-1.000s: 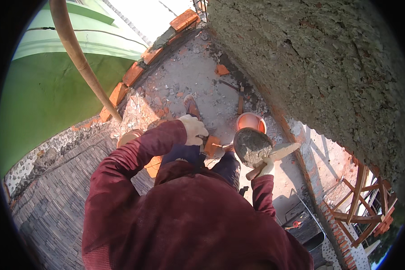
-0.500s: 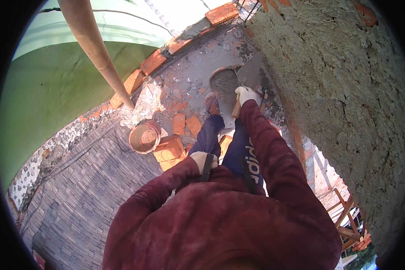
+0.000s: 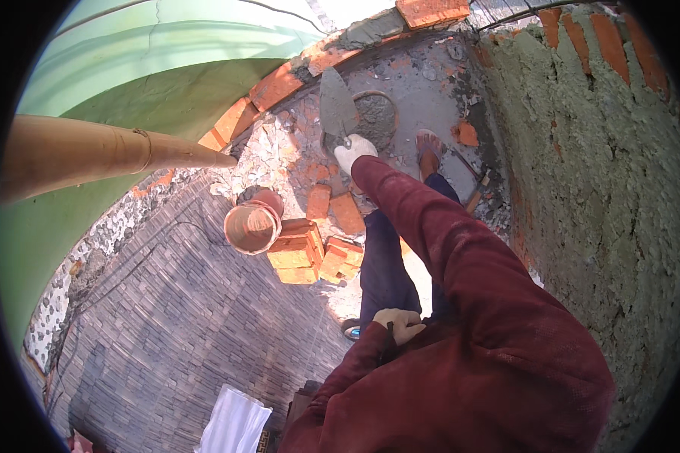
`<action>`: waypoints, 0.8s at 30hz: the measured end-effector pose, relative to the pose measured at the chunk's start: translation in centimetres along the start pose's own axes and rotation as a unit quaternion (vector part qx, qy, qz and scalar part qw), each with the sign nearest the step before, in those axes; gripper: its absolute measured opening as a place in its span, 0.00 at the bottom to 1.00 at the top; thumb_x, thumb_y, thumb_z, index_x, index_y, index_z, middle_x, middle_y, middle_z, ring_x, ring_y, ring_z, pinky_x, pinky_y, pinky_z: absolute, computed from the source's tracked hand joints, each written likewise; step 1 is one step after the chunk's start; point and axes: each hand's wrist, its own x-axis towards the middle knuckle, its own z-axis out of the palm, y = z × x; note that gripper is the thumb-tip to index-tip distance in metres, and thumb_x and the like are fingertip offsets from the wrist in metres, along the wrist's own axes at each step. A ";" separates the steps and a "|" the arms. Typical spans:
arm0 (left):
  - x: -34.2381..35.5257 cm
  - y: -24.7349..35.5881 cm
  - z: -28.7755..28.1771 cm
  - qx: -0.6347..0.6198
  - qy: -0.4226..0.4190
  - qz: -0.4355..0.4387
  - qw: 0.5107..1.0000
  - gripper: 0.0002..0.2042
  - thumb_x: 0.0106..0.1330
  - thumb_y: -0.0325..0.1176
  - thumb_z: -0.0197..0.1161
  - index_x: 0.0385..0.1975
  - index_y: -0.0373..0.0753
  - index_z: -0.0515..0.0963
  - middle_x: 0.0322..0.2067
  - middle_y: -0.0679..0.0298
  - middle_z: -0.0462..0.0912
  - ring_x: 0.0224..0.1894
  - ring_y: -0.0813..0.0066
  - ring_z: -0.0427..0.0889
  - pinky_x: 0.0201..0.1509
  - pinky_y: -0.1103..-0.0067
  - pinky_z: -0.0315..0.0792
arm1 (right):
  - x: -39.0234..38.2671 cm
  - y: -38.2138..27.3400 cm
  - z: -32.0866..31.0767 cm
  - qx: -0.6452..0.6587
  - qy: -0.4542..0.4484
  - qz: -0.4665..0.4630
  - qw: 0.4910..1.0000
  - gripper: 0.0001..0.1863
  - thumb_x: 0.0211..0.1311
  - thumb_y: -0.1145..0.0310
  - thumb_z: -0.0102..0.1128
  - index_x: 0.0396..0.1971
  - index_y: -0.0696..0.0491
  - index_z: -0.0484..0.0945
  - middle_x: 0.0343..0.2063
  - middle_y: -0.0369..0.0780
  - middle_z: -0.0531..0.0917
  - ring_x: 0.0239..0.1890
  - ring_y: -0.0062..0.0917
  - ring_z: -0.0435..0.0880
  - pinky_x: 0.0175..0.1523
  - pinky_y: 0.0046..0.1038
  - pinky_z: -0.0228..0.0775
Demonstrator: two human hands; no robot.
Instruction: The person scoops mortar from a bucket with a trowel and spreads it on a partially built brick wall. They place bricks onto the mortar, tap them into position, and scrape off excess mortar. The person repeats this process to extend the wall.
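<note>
My right hand [image 3: 353,153], in a pale glove, is closed around the handle of a pointed trowel [image 3: 337,104]. The grey blade extends over the left rim of a round mortar basin [image 3: 392,113]. Wet grey mortar [image 3: 374,117] lies in the basin; the blade hides part of its left side. At my waist, my gloved left hand [image 3: 402,325] is closed beside a short dark strap. What its fingers grip, if anything, is hidden.
A reddish bucket [image 3: 253,228] stands beside stacked orange bricks [image 3: 298,253]. A bamboo pole [image 3: 113,147] slants in from the left. A rough mortared wall [image 3: 597,151] rises at right. A curved brick course [image 3: 276,87] borders the floor. A wooden-handled tool [image 3: 478,190] lies near the wall.
My right hand has swung the trowel leftward, from the basin's right side to its left. The view has shifted, and my left hand now appears lower and farther right, still closed.
</note>
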 end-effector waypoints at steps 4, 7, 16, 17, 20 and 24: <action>1.5 0.5 -2.3 -0.070 0.000 0.014 0.997 0.20 0.70 0.57 0.59 0.44 0.47 0.87 0.41 0.57 0.91 0.46 0.53 0.89 0.52 0.61 0.78 | 2.1 2.0 5.7 -0.028 -0.059 -0.024 0.998 0.21 0.59 0.56 0.60 0.47 0.55 0.84 0.48 0.56 0.86 0.54 0.52 0.85 0.60 0.47 0.76; 3.9 -1.1 -4.4 -0.095 -0.006 0.031 0.995 0.19 0.70 0.54 0.61 0.43 0.46 0.86 0.39 0.58 0.90 0.45 0.55 0.89 0.51 0.62 0.79 | 4.6 3.1 8.9 -0.041 -0.097 -0.077 0.991 0.22 0.59 0.57 0.61 0.47 0.56 0.83 0.48 0.56 0.86 0.54 0.51 0.85 0.60 0.48 0.77; 11.5 -6.8 -9.3 -0.296 0.062 0.068 0.951 0.15 0.74 0.42 0.60 0.47 0.36 0.83 0.37 0.57 0.87 0.39 0.66 0.86 0.46 0.71 0.78 | 1.0 5.1 6.1 -0.211 -0.181 -0.222 0.934 0.15 0.68 0.59 0.58 0.43 0.57 0.78 0.30 0.58 0.86 0.38 0.52 0.89 0.44 0.52 0.79; 12.7 -8.5 -9.5 -0.291 0.129 0.106 0.942 0.15 0.75 0.40 0.59 0.47 0.34 0.83 0.36 0.59 0.86 0.38 0.71 0.84 0.45 0.73 0.77 | 1.3 5.4 3.7 -0.242 -0.174 -0.243 0.923 0.17 0.70 0.58 0.57 0.44 0.59 0.76 0.28 0.56 0.86 0.35 0.53 0.89 0.42 0.51 0.80; 12.9 -7.8 -14.8 -0.277 0.175 0.080 0.942 0.16 0.75 0.41 0.59 0.47 0.34 0.83 0.37 0.60 0.86 0.39 0.71 0.84 0.47 0.72 0.77 | 2.6 2.8 -4.6 -0.428 -0.125 -0.169 0.879 0.17 0.64 0.63 0.63 0.45 0.60 0.80 0.37 0.54 0.90 0.41 0.48 0.92 0.45 0.46 0.85; 17.7 -6.0 -13.5 -0.348 0.119 0.146 0.919 0.17 0.75 0.43 0.58 0.49 0.34 0.82 0.37 0.59 0.85 0.41 0.70 0.84 0.48 0.71 0.77 | 4.7 5.1 -11.0 -0.564 -0.110 -0.271 0.773 0.15 0.61 0.67 0.66 0.45 0.59 0.80 0.35 0.50 0.90 0.40 0.45 0.92 0.44 0.44 0.85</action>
